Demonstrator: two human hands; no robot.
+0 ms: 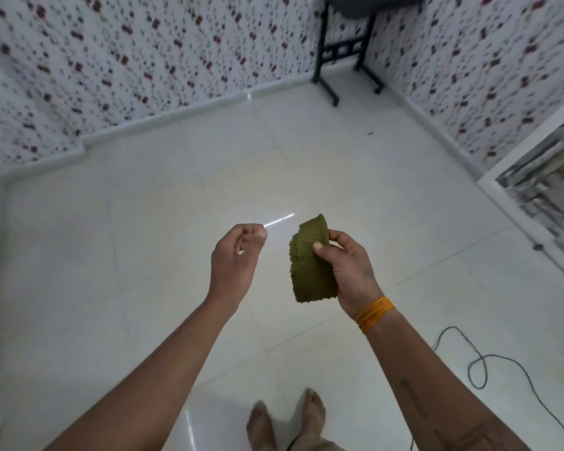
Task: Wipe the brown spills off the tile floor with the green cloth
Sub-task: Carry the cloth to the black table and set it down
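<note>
Above the pale tile floor (150, 242), the right hand (349, 268) holds the folded green cloth (310, 265), thumb pressed on its face and fingers hidden behind it. The left hand (233, 258) hangs just beside it, apart from the cloth, its grip loosely curled on nothing. No brown spill is plain; one small dark speck (370, 133) lies far off. The black stand (345, 56) in the corner is cut off at the top. Spotted wallpaper (111, 60) lines the walls. A dark cable (482, 362) loops at right, near two bare feet (287, 418).
</note>
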